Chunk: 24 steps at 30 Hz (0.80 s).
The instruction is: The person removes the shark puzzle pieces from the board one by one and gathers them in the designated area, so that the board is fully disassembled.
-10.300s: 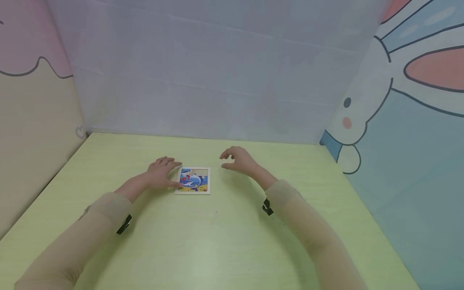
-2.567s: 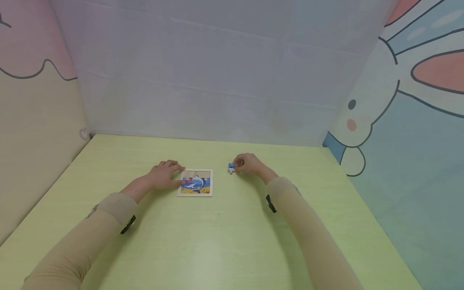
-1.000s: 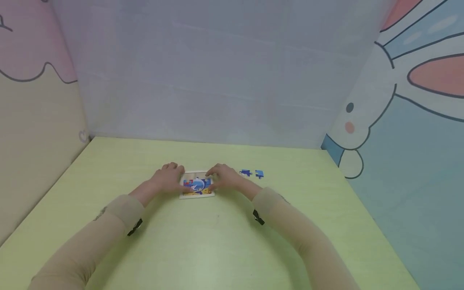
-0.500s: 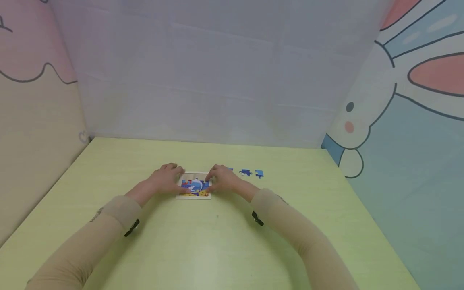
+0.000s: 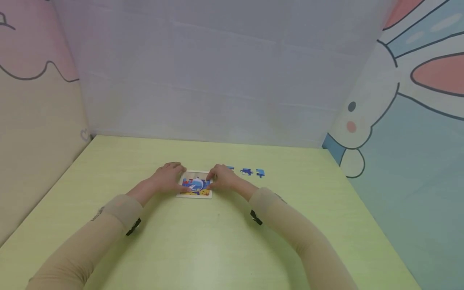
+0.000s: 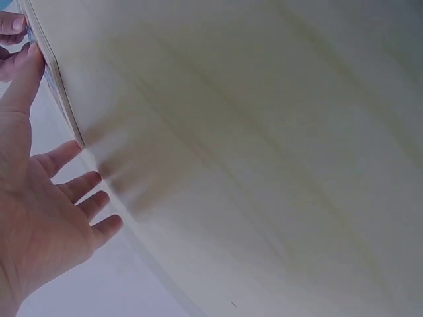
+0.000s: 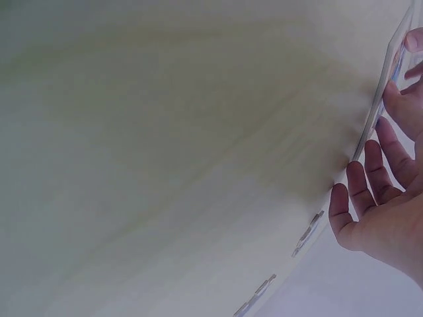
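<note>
A small jigsaw puzzle of a dolphin lies in a white frame on the table, with bare backing along its top row. My left hand rests at the frame's left side, thumb over the picture and straight, spread fingers along the edge. The left wrist view shows that hand with its palm off the table. My right hand grips a puzzle piece at the picture's right side between thumb and forefinger. In the right wrist view the other fingers of that hand are loosely bent.
Beyond the right hand lie three loose blue puzzle pieces: one partly hidden piece, a middle piece and a right-hand piece. A pale yellow-green table spreads around them. Printed cloths hang along its sides and back.
The top-row pieces have come out of the frame and now lie to its right. My right hand has moved from those pieces to the picture's right side; the left stays at the frame.
</note>
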Motion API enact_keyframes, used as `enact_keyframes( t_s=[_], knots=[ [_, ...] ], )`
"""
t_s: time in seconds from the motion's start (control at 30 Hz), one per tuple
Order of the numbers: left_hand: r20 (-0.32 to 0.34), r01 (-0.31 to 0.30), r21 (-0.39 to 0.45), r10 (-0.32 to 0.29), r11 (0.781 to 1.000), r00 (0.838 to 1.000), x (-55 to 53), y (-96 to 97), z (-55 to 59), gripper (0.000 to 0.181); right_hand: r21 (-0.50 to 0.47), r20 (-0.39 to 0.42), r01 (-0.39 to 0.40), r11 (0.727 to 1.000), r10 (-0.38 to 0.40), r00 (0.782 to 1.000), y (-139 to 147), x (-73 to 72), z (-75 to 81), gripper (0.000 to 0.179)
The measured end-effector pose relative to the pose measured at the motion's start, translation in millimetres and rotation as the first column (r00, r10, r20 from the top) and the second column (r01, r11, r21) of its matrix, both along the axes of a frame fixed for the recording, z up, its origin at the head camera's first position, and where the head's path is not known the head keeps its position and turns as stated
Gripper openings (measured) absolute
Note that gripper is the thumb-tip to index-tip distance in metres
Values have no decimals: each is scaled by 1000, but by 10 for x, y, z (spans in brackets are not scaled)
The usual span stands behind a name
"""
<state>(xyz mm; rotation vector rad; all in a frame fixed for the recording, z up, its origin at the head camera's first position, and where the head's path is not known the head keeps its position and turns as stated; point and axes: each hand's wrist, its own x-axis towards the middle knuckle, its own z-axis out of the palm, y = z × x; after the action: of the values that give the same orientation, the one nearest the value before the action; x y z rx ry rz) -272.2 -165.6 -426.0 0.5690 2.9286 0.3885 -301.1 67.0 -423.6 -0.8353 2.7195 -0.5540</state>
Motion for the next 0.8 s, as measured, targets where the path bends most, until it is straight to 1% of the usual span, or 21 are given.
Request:
enact_keyframes(
  t_s=[0.07,0.13,0.2,0.27,0.37,0.47,0.63,0.7,0.8],
  knots=[
    [-23,17,15,-16,1000,1000,-4,4,-2,92,-1,0,-1,1000,1,1000,-2,3,7,30],
    [-44,47,31,-46,998,998,-6,14,-1,88,-4,-3,0,1000,0,1000,-8,7,13,30],
    [-59,91,45,-88,995,994,-16,21,-6,80,-7,-8,1,1000,-1,1000,-13,6,13,29],
    [-71,150,67,-145,986,987,-23,32,-7,69,-20,-7,4,1000,-4,1000,-16,4,10,28],
    [-67,214,101,-208,972,976,-32,36,-7,58,-45,-6,4,999,-4,1000,-21,-4,-4,26],
    [-41,228,130,-225,965,974,-40,25,-15,50,-60,-6,1,998,-2,1000,-27,-10,-27,25],
    [-17,232,132,-231,964,973,-77,-2,-74,39,-65,-4,10,998,-10,1000,-27,6,-38,25],
    [-12,235,131,-236,963,972,-80,-6,-84,38,-65,-7,11,998,-12,1000,-25,19,-29,25],
    [-9,236,137,-237,962,972,-78,-2,-85,41,-65,-21,4,998,-5,1000,-19,32,-18,23]
  ],
)
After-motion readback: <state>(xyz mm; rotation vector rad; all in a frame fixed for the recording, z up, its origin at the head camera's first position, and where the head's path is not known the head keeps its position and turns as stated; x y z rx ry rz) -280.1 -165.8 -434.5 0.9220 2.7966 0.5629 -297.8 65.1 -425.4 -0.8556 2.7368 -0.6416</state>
